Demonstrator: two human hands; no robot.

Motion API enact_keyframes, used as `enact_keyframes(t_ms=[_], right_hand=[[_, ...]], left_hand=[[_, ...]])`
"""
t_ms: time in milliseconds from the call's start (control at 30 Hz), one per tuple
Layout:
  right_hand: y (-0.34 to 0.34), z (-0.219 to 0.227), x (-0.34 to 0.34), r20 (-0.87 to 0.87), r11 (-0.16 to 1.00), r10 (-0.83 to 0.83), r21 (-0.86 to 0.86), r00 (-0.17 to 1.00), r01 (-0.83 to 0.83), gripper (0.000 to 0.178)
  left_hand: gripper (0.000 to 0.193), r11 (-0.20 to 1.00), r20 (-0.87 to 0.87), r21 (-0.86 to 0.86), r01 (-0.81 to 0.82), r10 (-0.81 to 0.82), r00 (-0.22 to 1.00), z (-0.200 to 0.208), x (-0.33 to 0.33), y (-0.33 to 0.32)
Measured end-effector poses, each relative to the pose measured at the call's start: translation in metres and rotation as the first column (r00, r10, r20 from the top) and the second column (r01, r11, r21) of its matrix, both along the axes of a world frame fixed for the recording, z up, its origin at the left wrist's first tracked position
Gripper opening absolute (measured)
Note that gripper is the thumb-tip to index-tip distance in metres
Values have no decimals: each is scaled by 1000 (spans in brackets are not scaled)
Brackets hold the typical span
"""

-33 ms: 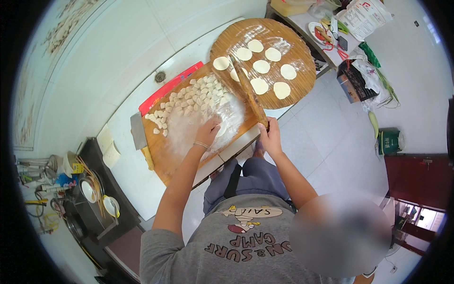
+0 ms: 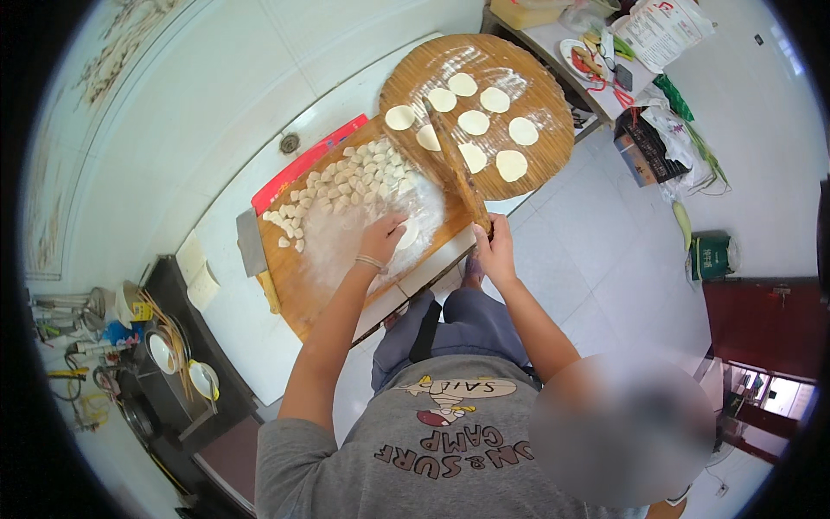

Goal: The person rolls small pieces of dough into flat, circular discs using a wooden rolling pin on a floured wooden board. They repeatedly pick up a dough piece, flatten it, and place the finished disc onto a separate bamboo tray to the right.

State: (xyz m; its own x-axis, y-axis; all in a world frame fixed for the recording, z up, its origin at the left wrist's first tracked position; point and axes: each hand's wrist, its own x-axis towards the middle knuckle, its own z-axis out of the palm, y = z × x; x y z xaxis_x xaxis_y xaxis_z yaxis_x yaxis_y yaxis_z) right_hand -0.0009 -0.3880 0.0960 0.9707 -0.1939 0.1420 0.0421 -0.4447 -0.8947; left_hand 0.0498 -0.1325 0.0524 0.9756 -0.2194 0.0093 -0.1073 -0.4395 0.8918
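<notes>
My left hand (image 2: 381, 240) is over the floured wooden cutting board (image 2: 298, 316), its fingers curled at the edge of a flat round dough wrapper (image 2: 408, 234). Gripped near its lower end by my right hand (image 2: 494, 246) is a long wooden rolling pin (image 2: 458, 164). The pin slants up and left, its far end over a round wooden board (image 2: 545, 91). Several rolled dough wrappers (image 2: 473, 123) lie spread on that board, one partly covered by the pin. Many small dough pieces (image 2: 346, 183) cluster on the cutting board's far side, beyond my left hand.
A cleaver (image 2: 252, 244) lies along the cutting board's left edge, beside a red strip (image 2: 309, 160) at the back. At far left are bowls (image 2: 203, 378) and chopsticks. A side table at upper right holds a plate (image 2: 577, 59) and a bag (image 2: 666, 33).
The dough wrapper beside my left hand shows more fully, and those fingers have shifted slightly. My right hand stays on the rolling pin. The whole view has moved a little.
</notes>
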Motion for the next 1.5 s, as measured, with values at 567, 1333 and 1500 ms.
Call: enact_keyframes(t_ms=[567, 1333, 1500], right_hand=[[-67, 12, -6, -47, 984, -180, 1, 983, 180, 24], [-6, -17, -10, -133, 990, 122, -54, 984, -130, 26], [4, -14, -10, -135, 973, 186, -112, 973, -202, 25]], left_hand=[[25, 973, -127, -222, -59, 31, 991, -1, 138, -88], [35, 740, 197, 487, -463, 424, 884, -64, 46, 11], [32, 722, 194, 458, -518, 488, 851, -58, 70, 4]])
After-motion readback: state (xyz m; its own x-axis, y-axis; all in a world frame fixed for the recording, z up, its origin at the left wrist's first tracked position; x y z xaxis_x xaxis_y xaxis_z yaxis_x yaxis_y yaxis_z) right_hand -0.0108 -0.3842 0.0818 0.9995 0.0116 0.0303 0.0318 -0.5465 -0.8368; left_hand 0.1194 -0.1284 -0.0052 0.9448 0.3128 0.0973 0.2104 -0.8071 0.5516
